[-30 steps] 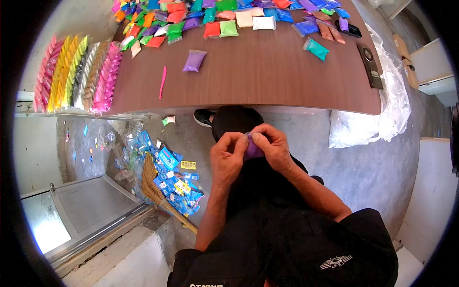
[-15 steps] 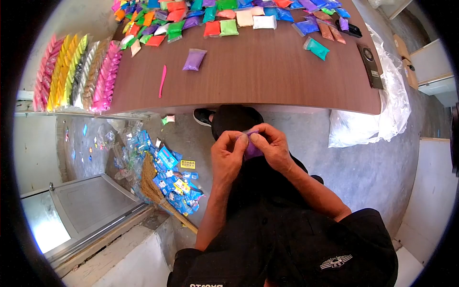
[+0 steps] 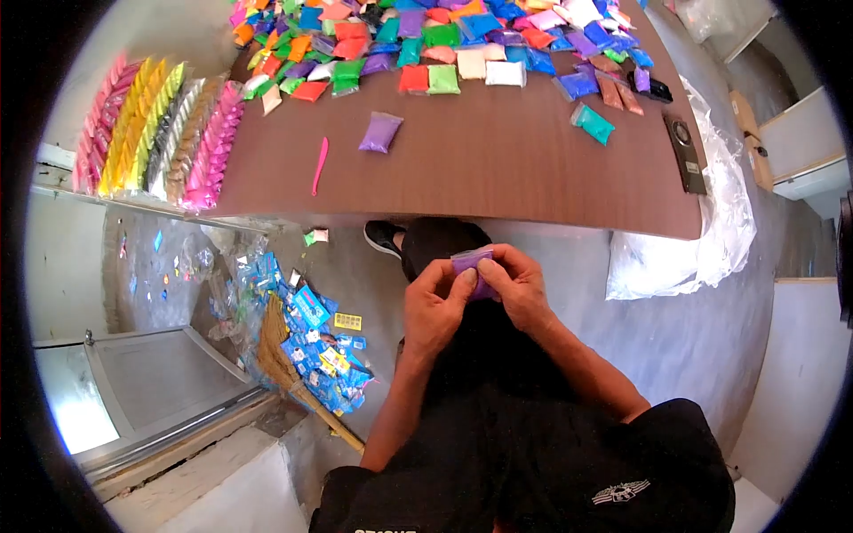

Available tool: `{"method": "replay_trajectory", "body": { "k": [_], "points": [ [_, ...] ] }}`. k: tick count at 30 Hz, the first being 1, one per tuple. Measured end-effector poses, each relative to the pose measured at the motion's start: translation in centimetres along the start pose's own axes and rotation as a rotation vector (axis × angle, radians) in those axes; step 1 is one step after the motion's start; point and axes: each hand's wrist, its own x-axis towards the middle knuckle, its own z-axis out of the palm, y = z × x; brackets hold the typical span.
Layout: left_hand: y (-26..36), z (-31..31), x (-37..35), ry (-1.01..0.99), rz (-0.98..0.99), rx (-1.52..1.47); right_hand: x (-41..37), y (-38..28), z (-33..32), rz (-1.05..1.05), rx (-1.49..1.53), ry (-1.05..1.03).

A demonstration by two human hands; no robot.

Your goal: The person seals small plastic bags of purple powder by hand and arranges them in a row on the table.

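Note:
Both of my hands hold one small purple packet (image 3: 471, 261) above my lap, in front of the table's near edge. My left hand (image 3: 434, 304) pinches its left side between thumb and fingers. On the packet's right side, my right hand (image 3: 518, 286) has its thumb pressed on the front. The packet's clear top edge shows above the thumbs, while my fingers hide much of its lower part. On the table lie another purple packet (image 3: 381, 132) and a pink plastic knife-like tool (image 3: 320, 166).
Many coloured packets (image 3: 442, 35) cover the table's far side. Bundled packet strips (image 3: 160, 133) stand at the left, and a dark flat device (image 3: 685, 153) lies at the right edge. Below are a broom (image 3: 289, 355), blue wrappers (image 3: 311, 306) and a clear plastic sheet (image 3: 684, 258).
The view has shifted, so the table appears lower. My hands have changed their hold slightly, and more of the packet's top now shows between them.

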Motion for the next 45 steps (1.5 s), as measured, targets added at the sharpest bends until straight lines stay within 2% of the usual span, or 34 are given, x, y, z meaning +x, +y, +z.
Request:
{"method": "replay_trajectory", "body": {
  "k": [5,9,11,20,24,26,29,31,35,40,42,44,45],
  "points": [
    [1.5,-0.1,1.2,-0.006,0.014,-0.049,1.3,-1.3,0.8,-0.105,0.015,0.092],
    [1.9,-1.2,2.0,-0.015,0.000,-0.014,2.4,-2.1,1.4,-0.121,-0.051,0.082],
    [2.1,-1.7,2.4,-0.003,0.003,-0.002,2.9,-2.6,1.3,-0.022,-0.113,0.029],
    [2.8,-2.8,4.3,-0.028,-0.022,-0.137,5.8,-4.0,3.6,-0.124,-0.102,0.081],
    [2.8,-3.6,5.4,-0.006,-0.039,-0.173,7.2,-5.2,3.6,-0.039,-0.174,0.012],
    [3.1,-3.9,5.9,-0.004,-0.054,-0.167,8.3,-4.9,3.1,-0.048,-0.099,-0.053],
    [4.0,-3.6,6.6,0.011,-0.128,-0.230,9.5,-4.5,3.4,-0.044,-0.051,-0.022],
    [5.2,-3.4,7.0,0.035,-0.064,-0.260,10.1,-5.2,3.7,-0.029,-0.071,-0.008],
    [4.0,-3.6,8.4,0.049,-0.069,-0.251,11.3,-5.4,3.8,-0.032,-0.047,0.000],
    [3.9,-4.3,9.0,0.008,-0.067,-0.168,11.9,-6.1,3.4,0.028,-0.060,-0.015],
    [3.7,-5.0,9.2,0.058,-0.028,-0.070,12.1,-6.5,3.1,0.045,-0.057,-0.014],
    [3.7,-6.7,9.5,0.103,0.008,0.033,12.7,-7.1,2.2,-0.081,-0.123,0.097],
    [4.0,-8.3,10.1,0.219,0.080,0.196,12.9,-7.4,1.1,-0.212,-0.340,0.154]
  ]
}}
